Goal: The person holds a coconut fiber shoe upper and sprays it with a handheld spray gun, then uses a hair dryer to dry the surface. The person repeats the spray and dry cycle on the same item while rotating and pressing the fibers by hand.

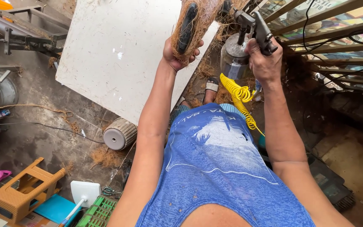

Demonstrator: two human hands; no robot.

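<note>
Fibre bundle (192, 25) raised at top centre, left hand (177, 52) fingers clamped on its base; right hand (265, 63) fingers clamped on spray gun (248, 35) just beside, yellow coiled hose (240, 98) hanging below, white board (118, 50) behind, orange stool (22, 193) on floor.

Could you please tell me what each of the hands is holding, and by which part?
Left hand grips the brown fibrous bundle at its lower end; right hand holds the grey metal spray gun by its handle.
</note>
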